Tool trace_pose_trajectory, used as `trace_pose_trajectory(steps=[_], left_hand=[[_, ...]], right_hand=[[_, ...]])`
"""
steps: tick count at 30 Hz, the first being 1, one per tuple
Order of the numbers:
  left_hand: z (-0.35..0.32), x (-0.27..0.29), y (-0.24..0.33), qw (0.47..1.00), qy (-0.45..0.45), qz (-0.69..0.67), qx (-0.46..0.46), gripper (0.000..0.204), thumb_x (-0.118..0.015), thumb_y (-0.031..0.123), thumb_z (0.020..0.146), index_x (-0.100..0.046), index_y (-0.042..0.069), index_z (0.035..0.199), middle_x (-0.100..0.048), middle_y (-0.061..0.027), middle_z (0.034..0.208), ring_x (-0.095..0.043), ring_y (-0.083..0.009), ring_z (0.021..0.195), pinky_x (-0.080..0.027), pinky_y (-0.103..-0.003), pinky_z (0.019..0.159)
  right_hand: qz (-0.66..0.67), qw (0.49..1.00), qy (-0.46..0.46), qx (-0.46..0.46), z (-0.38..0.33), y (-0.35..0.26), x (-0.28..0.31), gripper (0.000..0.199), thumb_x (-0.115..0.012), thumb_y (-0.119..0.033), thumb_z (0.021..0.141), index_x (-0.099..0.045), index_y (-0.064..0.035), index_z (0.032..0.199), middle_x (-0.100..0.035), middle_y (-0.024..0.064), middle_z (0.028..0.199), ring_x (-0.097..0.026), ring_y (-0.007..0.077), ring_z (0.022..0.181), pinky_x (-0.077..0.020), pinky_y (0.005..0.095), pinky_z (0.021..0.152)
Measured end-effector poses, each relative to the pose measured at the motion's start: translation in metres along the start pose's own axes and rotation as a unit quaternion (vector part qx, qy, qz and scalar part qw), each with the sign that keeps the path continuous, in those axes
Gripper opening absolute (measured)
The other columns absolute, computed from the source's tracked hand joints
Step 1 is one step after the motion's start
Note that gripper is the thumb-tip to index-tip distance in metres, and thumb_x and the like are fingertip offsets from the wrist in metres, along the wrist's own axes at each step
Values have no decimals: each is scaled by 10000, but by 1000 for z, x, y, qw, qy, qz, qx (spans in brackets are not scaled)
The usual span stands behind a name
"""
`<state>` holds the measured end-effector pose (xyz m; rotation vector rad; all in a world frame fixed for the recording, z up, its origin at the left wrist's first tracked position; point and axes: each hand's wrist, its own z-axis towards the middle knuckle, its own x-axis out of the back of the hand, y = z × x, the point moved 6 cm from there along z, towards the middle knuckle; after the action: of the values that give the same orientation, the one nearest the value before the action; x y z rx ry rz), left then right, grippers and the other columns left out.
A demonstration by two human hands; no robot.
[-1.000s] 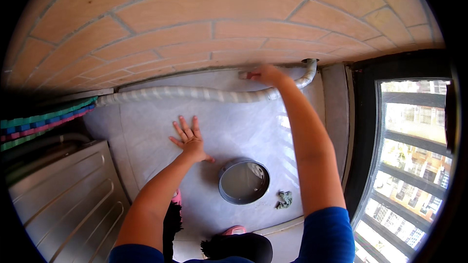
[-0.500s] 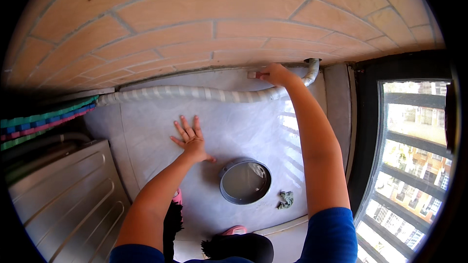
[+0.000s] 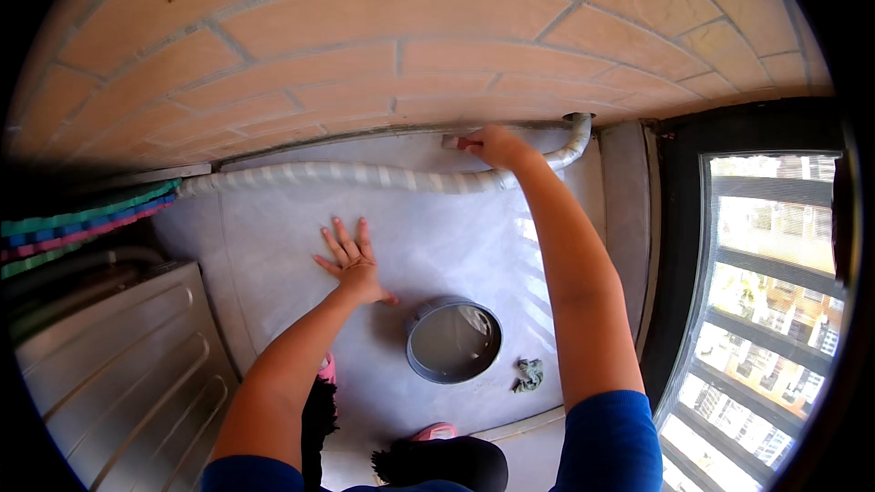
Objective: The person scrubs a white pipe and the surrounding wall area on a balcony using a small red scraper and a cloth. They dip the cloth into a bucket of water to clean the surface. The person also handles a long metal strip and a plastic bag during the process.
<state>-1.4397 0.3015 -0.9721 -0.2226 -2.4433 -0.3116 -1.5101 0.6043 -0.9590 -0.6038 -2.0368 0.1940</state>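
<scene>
Far left: striped cloth in green, blue and pink (image 3: 87, 219) bunched at wall foot; ribbed sheet-metal panel (image 3: 109, 374) below it

Left hand (image 3: 351, 264) flat on pale grey tiled floor (image 3: 273, 246), fingers spread wide, holding nothing, taking body weight as a prop. Best kept planted there, elbow firm, so the far reach stays steady

Ribbed grey-white flexible hose (image 3: 365, 175) lying along base of tan brick wall (image 3: 365, 46), curving up at right end into a wall outlet (image 3: 578, 118)

Centre: round grey plastic basin (image 3: 453, 339) on floor, just right of propping hand, apart from it; small crumpled green-grey rag (image 3: 528, 374) beside basin

Right hand (image 3: 497, 146) stretched to the seam where floor meets wall, just above hose, closed round a small reddish-handled tool (image 3: 460, 142), possibly a scraper or brush; head too small to tell. Judged sound practice: short strokes along the joint, tool tip pressed into the corner, wrist clear of hose so it is not dragged or kinked

Far right: dark-framed window (image 3: 775, 310), daylight glare striping the tiles
</scene>
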Motion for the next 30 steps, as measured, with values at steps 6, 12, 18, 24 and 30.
trace_pose_trajectory(steps=[6,12,18,24,30], left_hand=[[-3,1,-3,1000,5,-10,-20,1527,-873,450,342,206,132,1375,301,-290,1358,265,-491,1246,16,-726,903],[0,0,-2,1000,4,-4,-10,1553,-876,451,314,211,110,1369,313,-296,1347,268,-494,1242,4,-722,906],[-2,-2,-2,1000,4,-13,-14,1554,-880,440,316,217,117,1368,314,-293,1349,271,-488,1244,9,-710,919],[-2,4,1,1000,-4,-9,-10,1537,-879,436,328,204,131,1375,301,-287,1359,266,-482,1250,16,-710,918],[0,0,-2,1000,9,-15,-19,1560,-879,443,310,221,121,1367,316,-295,1347,272,-489,1243,11,-716,909]], right_hand=[[-44,997,-53,-45,-7,41,24,227,-566,-226,834,-653,-176,1037,-636,134,951,-591,267,858,-443,356,803],[19,999,-4,-29,-2,8,12,270,-594,-267,817,-635,-172,1067,-624,149,993,-579,303,911,-434,376,823],[-24,997,-63,-30,-2,41,14,301,-600,-278,795,-625,-176,1078,-621,141,990,-577,309,923,-450,383,817],[0,999,-48,-25,-2,32,16,287,-576,-301,796,-635,-178,1049,-610,138,1016,-568,317,947,-453,381,824],[-106,991,-76,-32,-9,62,34,253,-557,-238,836,-632,-201,1075,-628,122,988,-588,268,893,-452,354,800]])
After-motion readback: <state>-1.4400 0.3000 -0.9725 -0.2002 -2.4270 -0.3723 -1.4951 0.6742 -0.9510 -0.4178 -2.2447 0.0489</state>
